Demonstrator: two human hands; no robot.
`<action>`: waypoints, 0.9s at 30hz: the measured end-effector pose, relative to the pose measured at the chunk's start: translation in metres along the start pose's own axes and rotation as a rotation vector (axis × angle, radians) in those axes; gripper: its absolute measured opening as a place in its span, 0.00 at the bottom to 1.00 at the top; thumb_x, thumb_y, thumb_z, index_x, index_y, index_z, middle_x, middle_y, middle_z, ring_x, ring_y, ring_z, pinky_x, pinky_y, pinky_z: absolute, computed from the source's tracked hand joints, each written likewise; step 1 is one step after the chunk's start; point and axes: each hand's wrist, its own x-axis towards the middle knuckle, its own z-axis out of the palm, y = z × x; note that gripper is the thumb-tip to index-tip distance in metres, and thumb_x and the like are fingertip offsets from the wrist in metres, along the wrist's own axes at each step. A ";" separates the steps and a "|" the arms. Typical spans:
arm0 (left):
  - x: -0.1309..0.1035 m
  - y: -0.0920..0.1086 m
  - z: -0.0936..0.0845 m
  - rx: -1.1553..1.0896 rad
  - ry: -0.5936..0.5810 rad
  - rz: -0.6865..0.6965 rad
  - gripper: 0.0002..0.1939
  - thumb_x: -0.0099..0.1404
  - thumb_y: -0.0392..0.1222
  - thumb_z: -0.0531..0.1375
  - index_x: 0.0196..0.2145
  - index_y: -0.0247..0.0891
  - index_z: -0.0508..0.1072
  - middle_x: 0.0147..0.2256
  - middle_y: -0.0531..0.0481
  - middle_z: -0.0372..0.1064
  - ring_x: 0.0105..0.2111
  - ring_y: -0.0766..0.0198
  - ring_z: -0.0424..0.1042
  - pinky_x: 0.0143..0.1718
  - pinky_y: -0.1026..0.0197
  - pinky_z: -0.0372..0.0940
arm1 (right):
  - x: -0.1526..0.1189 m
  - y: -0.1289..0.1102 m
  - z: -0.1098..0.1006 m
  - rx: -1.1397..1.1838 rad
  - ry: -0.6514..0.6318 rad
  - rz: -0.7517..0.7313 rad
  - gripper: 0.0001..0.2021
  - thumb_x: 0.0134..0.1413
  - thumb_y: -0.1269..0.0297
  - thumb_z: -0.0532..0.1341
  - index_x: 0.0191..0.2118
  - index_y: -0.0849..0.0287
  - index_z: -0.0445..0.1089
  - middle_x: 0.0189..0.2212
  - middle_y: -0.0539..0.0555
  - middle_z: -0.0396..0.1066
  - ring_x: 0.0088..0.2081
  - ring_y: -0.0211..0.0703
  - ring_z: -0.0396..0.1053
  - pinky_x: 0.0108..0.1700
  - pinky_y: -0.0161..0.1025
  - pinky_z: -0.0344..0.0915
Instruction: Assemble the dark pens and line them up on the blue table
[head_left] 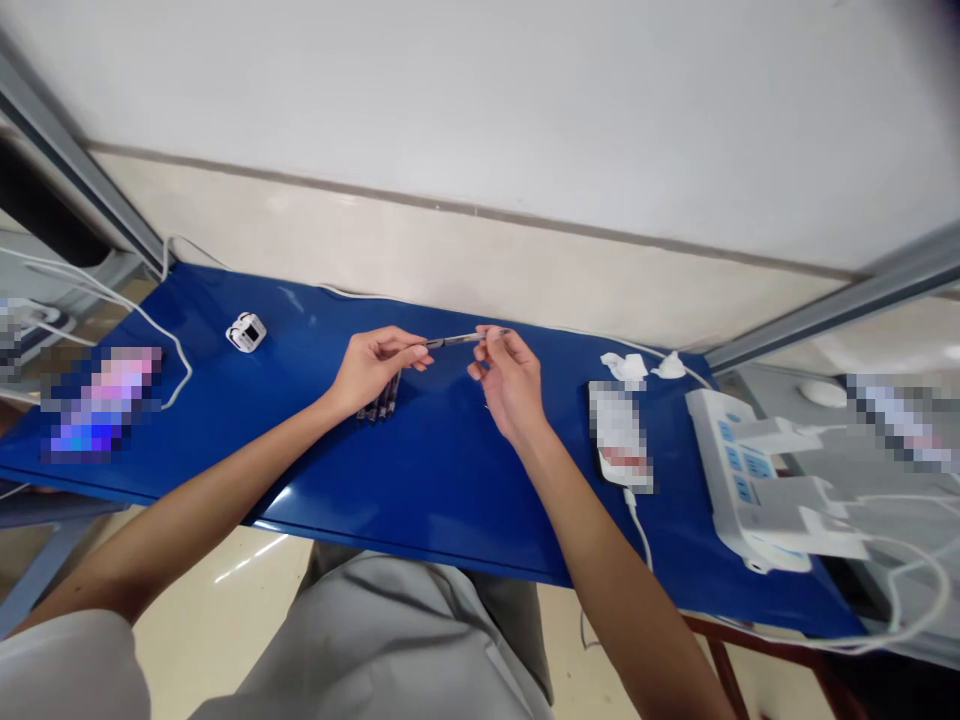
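My left hand (371, 368) and my right hand (508, 378) are raised a little above the blue table (435, 480), near its middle. Between them they hold a thin pen (456, 340) level, the left fingertips pinching one end and the right fingertips the other. Under my left hand a small bundle of dark pens (381, 402) shows; whether the hand grips it or it lies on the table is unclear.
A small white device (246, 332) sits at the back left with a white cable beside it. On the right lie a blurred phone (619, 436) on a cable, crumpled white tissue (628, 368) and a white power strip (746, 480) with plugged chargers. A wall runs behind the table.
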 end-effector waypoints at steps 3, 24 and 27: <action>-0.006 -0.001 0.003 0.159 -0.023 0.080 0.19 0.67 0.58 0.76 0.45 0.40 0.88 0.41 0.42 0.87 0.38 0.53 0.85 0.46 0.49 0.77 | 0.001 0.004 0.000 -0.023 -0.001 0.005 0.23 0.66 0.36 0.70 0.42 0.50 0.70 0.50 0.55 0.77 0.51 0.48 0.78 0.44 0.43 0.76; 0.013 -0.006 -0.015 -0.026 0.232 0.032 0.24 0.72 0.66 0.70 0.35 0.41 0.83 0.36 0.45 0.81 0.35 0.61 0.78 0.40 0.58 0.71 | 0.010 -0.023 -0.048 0.640 0.128 0.255 0.20 0.69 0.53 0.59 0.30 0.51 0.48 0.21 0.41 0.39 0.20 0.36 0.34 0.19 0.38 0.42; 0.013 -0.007 -0.016 -0.011 0.235 0.031 0.24 0.72 0.66 0.70 0.35 0.41 0.83 0.35 0.46 0.81 0.35 0.61 0.77 0.40 0.58 0.71 | 0.010 -0.027 -0.042 0.740 0.142 0.286 0.19 0.71 0.53 0.56 0.31 0.51 0.48 0.22 0.41 0.38 0.20 0.35 0.34 0.18 0.38 0.40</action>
